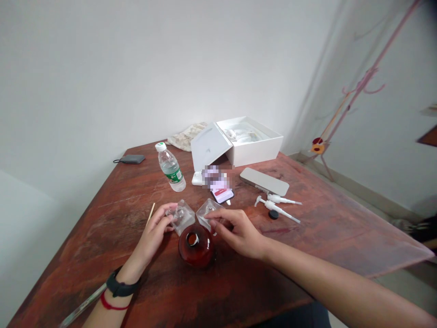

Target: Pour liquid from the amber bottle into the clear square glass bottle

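A round amber glass bottle (197,251) with an uncapped neck stands on the table between my hands. Just behind it are two clear, squarish see-through pieces, whose exact kind I cannot make out. My left hand (157,225) has its thumb and fingers closed on the edge of the left clear piece (184,219). On the other side, my right hand (237,230) pinches the right clear piece (205,210) between thumb and fingers, close beside the amber bottle's neck. A dark band and a red cord circle my left wrist.
Beyond my hands stand a water bottle (172,168), a phone (222,193), a white earbud case (197,178) and an open white box (256,150). White pump heads (278,209), a black cap (273,214) and a grey case (264,181) lie right. A thin stick (150,213) lies left.
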`<state>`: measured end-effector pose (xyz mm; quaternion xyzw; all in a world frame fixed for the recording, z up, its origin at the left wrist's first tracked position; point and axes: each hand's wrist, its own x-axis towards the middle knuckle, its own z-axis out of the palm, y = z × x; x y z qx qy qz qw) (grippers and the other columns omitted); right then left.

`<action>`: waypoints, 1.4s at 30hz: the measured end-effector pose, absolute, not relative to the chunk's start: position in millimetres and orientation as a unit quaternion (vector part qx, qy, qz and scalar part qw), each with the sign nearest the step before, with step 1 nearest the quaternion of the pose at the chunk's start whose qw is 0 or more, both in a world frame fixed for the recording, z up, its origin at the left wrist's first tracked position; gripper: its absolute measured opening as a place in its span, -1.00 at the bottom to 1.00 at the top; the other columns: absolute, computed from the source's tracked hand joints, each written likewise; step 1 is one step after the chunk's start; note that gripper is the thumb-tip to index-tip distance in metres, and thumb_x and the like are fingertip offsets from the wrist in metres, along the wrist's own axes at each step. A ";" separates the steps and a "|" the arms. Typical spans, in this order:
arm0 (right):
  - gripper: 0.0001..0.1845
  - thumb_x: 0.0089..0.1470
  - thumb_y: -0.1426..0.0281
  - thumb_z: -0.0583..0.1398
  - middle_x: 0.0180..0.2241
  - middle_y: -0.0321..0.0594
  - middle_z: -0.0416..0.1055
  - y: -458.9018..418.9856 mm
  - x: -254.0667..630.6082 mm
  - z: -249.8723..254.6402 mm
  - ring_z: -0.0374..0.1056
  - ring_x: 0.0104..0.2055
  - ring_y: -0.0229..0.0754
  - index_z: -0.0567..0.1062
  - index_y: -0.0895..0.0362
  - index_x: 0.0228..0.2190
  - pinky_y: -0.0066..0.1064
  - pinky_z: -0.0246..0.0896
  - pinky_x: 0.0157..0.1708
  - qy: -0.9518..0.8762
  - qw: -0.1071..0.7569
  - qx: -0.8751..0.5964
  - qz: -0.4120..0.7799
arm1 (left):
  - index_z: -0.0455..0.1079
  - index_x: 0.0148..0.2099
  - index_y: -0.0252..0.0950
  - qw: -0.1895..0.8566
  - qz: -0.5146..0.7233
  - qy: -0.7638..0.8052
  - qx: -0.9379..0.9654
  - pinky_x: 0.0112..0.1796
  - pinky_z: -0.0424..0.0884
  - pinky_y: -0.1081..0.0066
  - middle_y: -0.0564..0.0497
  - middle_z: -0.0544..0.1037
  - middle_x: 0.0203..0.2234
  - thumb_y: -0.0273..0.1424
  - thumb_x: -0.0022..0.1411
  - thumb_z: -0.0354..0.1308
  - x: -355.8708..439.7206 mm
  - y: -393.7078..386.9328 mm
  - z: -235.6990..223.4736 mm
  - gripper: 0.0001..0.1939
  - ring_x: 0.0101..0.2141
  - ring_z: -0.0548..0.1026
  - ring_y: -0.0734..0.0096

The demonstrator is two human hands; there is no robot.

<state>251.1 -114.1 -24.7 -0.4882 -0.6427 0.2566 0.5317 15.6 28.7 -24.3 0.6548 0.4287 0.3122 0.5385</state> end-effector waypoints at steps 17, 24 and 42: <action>-0.66 0.42 0.28 0.20 -0.38 -0.14 0.64 -113.1 251.1 -23.0 0.43 -0.44 -0.25 0.71 0.22 -0.04 -0.51 0.30 -0.44 -0.646 0.512 -0.497 0.271 | 0.53 0.11 -0.23 0.512 0.337 0.399 0.682 0.24 0.45 -0.02 -0.18 0.68 0.11 -0.08 0.22 0.32 18.8 33.8 -36.2 -0.50 0.16 0.61 -0.12; -0.62 0.43 0.24 0.19 -0.41 -0.19 0.60 -114.0 252.0 -25.6 0.35 -0.49 -0.29 0.69 0.24 -0.01 -0.51 0.23 -0.47 -0.643 0.503 -0.508 0.276 | 0.50 0.05 -0.24 0.484 0.369 0.391 0.691 0.26 0.43 -0.06 -0.24 0.65 0.12 -0.06 0.22 0.32 17.4 36.2 -39.7 -0.53 0.17 0.60 -0.12; -0.62 0.46 0.26 0.14 -0.27 -0.10 0.70 -113.5 252.5 -19.2 0.52 -0.34 -0.18 0.70 0.19 -0.03 -0.43 0.35 -0.31 -0.674 0.431 -0.516 0.305 | 0.50 0.05 -0.24 0.455 0.354 0.386 0.720 0.13 0.54 0.06 -0.21 0.65 0.11 -0.07 0.28 0.28 19.2 32.6 -41.3 -0.58 0.14 0.61 -0.05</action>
